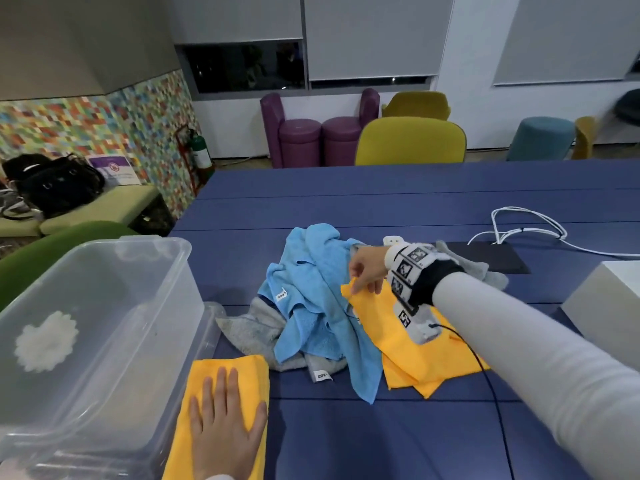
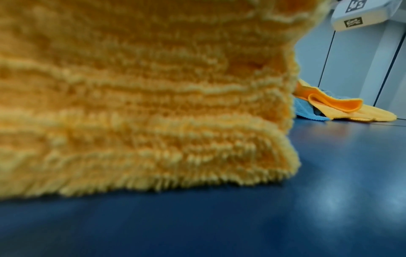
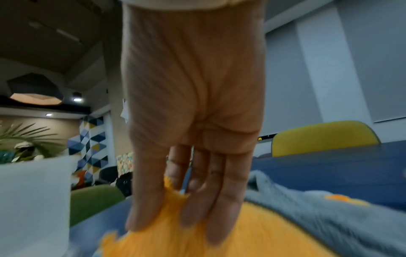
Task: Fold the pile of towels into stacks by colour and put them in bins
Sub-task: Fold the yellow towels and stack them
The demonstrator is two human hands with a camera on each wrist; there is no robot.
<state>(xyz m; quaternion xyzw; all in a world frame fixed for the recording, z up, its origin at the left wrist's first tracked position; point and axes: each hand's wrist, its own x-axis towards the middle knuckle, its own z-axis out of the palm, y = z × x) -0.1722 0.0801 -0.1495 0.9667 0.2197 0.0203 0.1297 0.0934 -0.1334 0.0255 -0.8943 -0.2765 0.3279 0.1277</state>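
At a blue worktop [image 1: 381, 202], a person's right hand [image 1: 367, 270] pinches the upper corner of a loose yellow towel [image 1: 412, 341] between thumb and fingers, while the left hand [image 1: 225, 431] lies flat, fingers straight, on a folded yellow towel [image 1: 249, 372] at about 7 o'clock in the head view. The loose towel sprawls at 4 o'clock of the unsorted pile, its near edge tucked under a light blue towel [image 1: 311, 289] with grey towels [image 1: 256, 330] beneath. The sensible move, by my reckoning, is to lift that corner up and away toward 3 o'clock, slowly, so the blue cloth slides off rather than dragging along; the flat palm looks set to keep the finished fold from shifting. A clear plastic bin [image 1: 104, 306] waits at 9 o'clock, touching the folded towel's left edge. A white cable [image 1: 526, 220] loops at 2 o'clock, well apart, and a white box [image 1: 602, 292] sits at 3 o'clock, near the pulling arm's path.
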